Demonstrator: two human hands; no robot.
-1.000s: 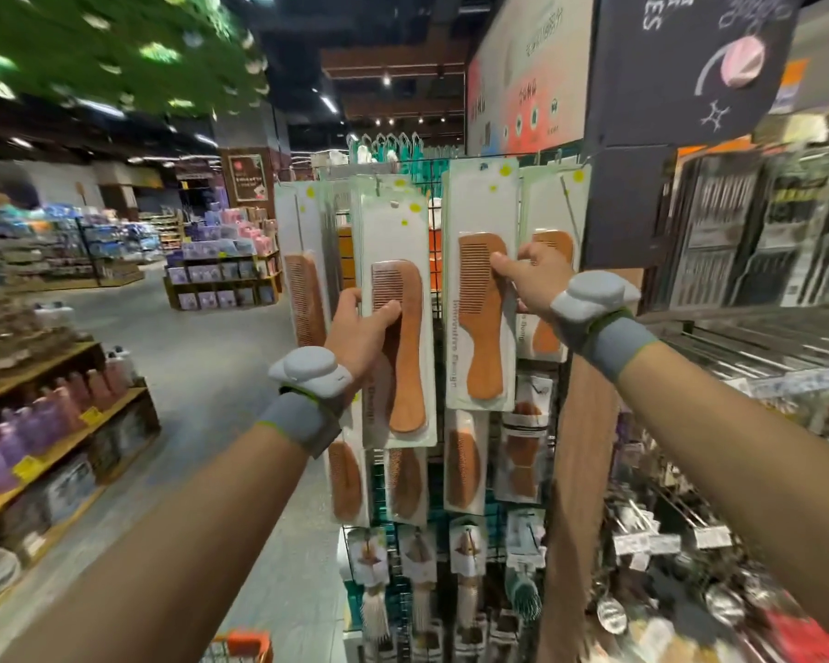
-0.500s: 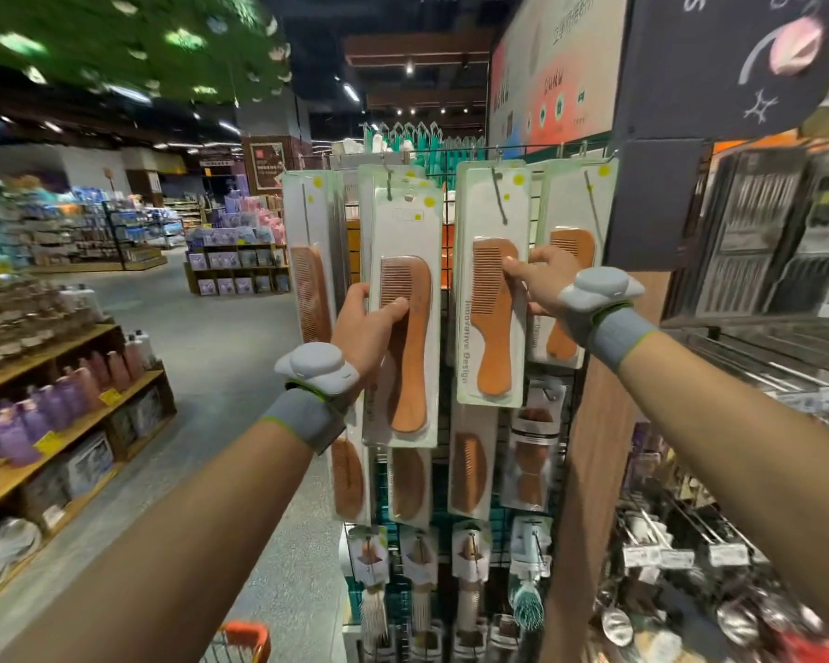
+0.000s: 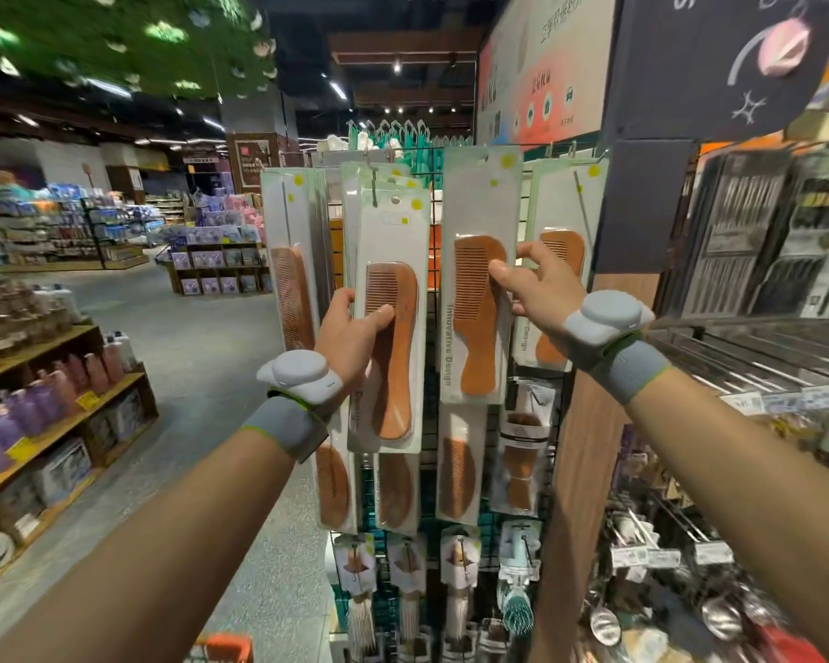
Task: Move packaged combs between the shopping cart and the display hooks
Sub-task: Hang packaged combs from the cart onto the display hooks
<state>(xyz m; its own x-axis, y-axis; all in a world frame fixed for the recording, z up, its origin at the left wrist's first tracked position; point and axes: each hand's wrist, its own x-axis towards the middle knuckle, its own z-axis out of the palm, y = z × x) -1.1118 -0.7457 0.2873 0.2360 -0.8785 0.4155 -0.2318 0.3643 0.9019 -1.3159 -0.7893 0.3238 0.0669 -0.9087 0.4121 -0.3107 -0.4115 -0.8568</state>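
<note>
Hands each gripping a comb pack.
Left hand (image 3: 350,337) is drawing left pack (image 3: 398,385) seemingly off its hook (image 3: 374,189); right hand (image 3: 542,289) is still gripping hung right pack (image 3: 475,327).

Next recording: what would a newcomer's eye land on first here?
Two outstretched arms fill the middle of the view. The left hand grips a packaged wooden comb in front of the display rack, and the right hand pinches the edge of the neighbouring comb package beside it. Each wrist carries a grey band with a white device.
</note>
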